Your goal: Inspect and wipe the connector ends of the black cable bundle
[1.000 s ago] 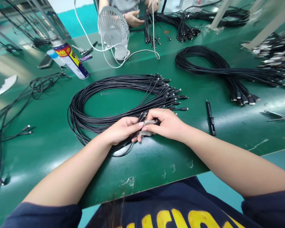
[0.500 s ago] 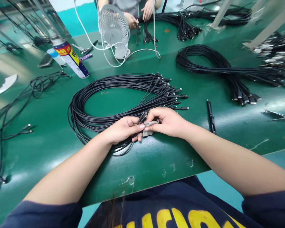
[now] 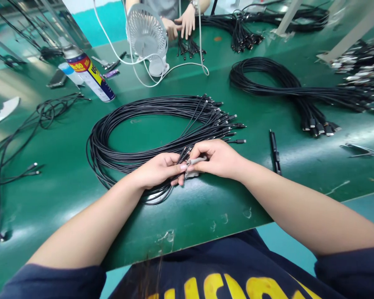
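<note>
A big loop of black cables (image 3: 112,120) lies on the green table, its many plug ends fanned out to the right. At the loop's near side my left hand (image 3: 162,169) is closed around black cable ends (image 3: 183,154), thumb on top. My right hand (image 3: 216,160) meets it from the right, thumb and forefinger pinching a crumpled grey cloth (image 3: 199,160) against the cable ends. Part of the cloth hangs below the fingers. The fingers hide most of the plug being touched.
A black pen (image 3: 275,153) and metal tweezers (image 3: 360,150) lie to the right. Behind stand a spray can (image 3: 89,74) and a white fan (image 3: 147,37) with its cord. Another cable bundle (image 3: 268,77) is back right. Across the table, a co-worker's hands (image 3: 185,20) handle cables.
My hands stay together at the cable ends, with only slight shifts of the fingers and cloth. Across the table, the co-worker's hands have come together over the cable ends.
</note>
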A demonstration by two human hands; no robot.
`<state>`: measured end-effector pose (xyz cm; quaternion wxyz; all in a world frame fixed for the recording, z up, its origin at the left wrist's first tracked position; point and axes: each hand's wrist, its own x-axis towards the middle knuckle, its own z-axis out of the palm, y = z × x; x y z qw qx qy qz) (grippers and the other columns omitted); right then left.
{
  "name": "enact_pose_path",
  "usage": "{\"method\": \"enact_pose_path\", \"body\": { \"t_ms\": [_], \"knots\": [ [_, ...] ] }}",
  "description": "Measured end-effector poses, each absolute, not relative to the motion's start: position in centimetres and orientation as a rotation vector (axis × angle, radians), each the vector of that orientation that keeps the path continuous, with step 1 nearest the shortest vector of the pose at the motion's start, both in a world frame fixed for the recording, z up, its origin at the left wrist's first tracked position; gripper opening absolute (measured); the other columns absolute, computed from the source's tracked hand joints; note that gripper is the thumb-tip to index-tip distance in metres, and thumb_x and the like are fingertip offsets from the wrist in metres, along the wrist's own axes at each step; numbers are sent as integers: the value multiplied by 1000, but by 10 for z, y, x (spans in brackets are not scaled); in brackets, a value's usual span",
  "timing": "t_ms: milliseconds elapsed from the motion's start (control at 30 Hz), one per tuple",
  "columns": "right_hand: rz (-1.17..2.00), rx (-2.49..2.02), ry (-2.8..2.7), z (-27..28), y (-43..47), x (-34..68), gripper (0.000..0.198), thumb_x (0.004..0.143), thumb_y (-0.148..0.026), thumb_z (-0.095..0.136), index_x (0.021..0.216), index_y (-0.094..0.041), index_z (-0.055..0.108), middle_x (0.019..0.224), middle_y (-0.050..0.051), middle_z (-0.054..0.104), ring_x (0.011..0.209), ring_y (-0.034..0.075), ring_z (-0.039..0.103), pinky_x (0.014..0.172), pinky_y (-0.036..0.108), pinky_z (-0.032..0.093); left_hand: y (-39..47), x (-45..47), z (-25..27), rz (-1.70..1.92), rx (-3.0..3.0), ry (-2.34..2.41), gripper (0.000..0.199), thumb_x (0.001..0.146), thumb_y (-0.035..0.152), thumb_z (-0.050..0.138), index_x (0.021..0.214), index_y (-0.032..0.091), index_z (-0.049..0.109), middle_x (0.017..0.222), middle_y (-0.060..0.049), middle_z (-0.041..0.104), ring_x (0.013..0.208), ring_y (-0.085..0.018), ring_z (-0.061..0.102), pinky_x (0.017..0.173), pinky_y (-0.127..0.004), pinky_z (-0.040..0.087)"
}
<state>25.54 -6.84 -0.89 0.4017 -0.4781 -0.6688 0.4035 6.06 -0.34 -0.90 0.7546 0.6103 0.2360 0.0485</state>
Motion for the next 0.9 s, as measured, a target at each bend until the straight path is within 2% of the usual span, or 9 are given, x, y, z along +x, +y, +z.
{"method": "enact_pose_path", "body": {
  "t_ms": [100,300,367,467,533,667,800,900],
  "knots": [
    [929,-1193,-1775,-10,-68,253,3,76,-18,69,74,-16,70,74,1,72,67,12,65,61,22,47,-4,61,-9,125,1331,525,30,84,39,66,78,11,59,59,-2,64,44,-6,49,47,-19,38],
    [823,-1076,-1900,-8,-69,255,23,86,-10,51,88,-16,73,86,3,76,78,13,69,71,22,49,-5,60,-9,140,1332,558,32,82,42,68,79,12,58,56,-1,63,42,-6,47,44,-19,37],
    [841,-1097,-1872,-9,-68,255,19,84,-10,55,86,-16,73,84,2,76,75,12,69,67,22,49,-5,60,-9,135,1326,554,33,81,42,69,80,12,59,56,-1,64,42,-6,48,43,-19,37],
    [877,-1111,-1810,-11,-67,251,4,76,-14,69,73,-17,69,74,-1,72,67,11,65,61,21,47,-5,60,-9,138,1353,533,33,83,42,68,78,11,60,57,-2,63,43,-6,48,45,-19,39],
    [907,-1114,-1779,-11,-67,248,9,72,-15,73,67,-16,65,71,-1,70,62,10,62,58,20,45,-5,60,-8,156,1361,525,33,82,42,68,75,11,61,57,-2,63,44,-6,49,46,-19,40],
    [917,-1154,-1800,-6,-67,248,6,79,-15,64,74,-15,68,71,0,70,60,10,61,55,20,43,-6,62,-6,180,1322,543,35,80,44,70,76,11,60,54,-1,62,42,-7,49,44,-18,38],
    [895,-1181,-1834,-6,-65,252,15,84,-14,57,83,-15,72,80,3,74,70,12,66,63,22,45,-6,63,-7,170,1295,567,35,80,44,70,77,12,57,54,-2,63,41,-7,49,43,-19,38],
    [906,-1211,-1802,-8,-64,252,8,82,-16,62,81,-16,70,76,1,72,68,12,64,62,22,44,-5,62,-8,176,1275,566,35,80,44,70,76,12,58,53,-2,63,40,-7,48,42,-18,37]
  ]
}}
